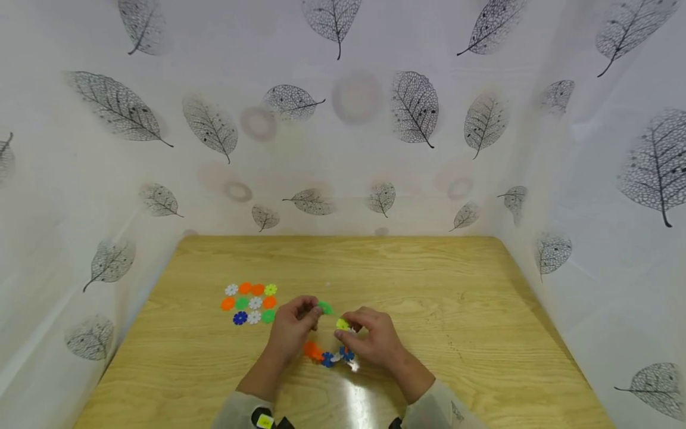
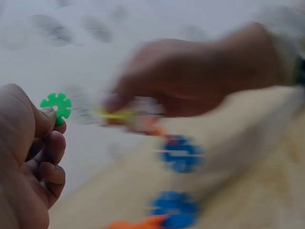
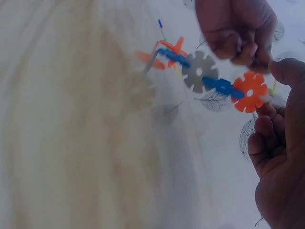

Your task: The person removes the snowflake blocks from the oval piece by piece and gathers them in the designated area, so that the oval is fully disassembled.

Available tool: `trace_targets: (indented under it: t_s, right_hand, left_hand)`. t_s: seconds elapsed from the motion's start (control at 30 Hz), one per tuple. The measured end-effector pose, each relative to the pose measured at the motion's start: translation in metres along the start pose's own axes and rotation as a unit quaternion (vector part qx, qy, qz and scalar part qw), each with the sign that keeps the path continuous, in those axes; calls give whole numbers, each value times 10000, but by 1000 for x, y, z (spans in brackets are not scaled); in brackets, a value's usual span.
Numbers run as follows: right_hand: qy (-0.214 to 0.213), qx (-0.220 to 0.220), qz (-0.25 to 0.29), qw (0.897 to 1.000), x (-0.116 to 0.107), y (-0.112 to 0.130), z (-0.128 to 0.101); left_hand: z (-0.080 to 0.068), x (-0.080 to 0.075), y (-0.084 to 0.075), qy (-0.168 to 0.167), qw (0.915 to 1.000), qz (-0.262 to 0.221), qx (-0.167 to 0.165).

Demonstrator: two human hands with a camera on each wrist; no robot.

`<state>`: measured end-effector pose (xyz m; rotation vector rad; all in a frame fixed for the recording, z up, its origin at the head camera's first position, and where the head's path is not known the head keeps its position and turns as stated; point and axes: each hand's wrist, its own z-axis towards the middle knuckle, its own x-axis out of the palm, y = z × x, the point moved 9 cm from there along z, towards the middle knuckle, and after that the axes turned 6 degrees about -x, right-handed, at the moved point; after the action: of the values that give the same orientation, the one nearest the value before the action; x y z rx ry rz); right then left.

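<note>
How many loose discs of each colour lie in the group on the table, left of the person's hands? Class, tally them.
Orange discs: 4
White discs: 3
Green discs: 2
Yellow disc: 1
Blue disc: 1
Total: 11

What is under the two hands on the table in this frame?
Under the left hand and right hand hangs a chain of slotted discs, orange, blue and white, above the wooden table. How much of the chain the hands cover, or whether it touches the table, cannot be told.
</note>
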<state>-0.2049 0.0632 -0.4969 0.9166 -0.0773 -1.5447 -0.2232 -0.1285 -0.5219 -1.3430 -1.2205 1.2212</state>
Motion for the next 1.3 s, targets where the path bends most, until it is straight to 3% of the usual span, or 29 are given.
trace_targets:
  t_s: [0.13, 0.23, 0.4, 0.67, 0.97, 1.17, 1.3]
  right_hand:
    - [-56, 120, -118, 9998, -8, -6, -3]
    - [-69, 202, -104, 9997, -12, -9, -2]
    - [-35, 236, 34, 9997, -14, -10, -2]
    - [-131, 167, 88, 9997, -16, -1, 1]
    - [-154, 65, 254, 9995, -27, 30, 15]
    - [-188, -22, 197, 9996, -20, 11, 4]
    - [-142, 151, 129, 9997, -15, -7, -5]
  left_hand:
    - [7, -37, -14, -438, 9989, -77, 117]
    - [11, -54, -15, -397, 9988, 280, 13]
    - [9, -74, -2, -518, 9967, 495, -378]
    - [3, -111, 13, -912, 9909, 735, -667]
    - [-8, -154, 31, -1384, 9716, 1672, -940]
    - [-12, -177, 42, -1650, 9563, 2160, -1082]
    - [-13, -188, 48, -1771, 9448, 2478, -1211]
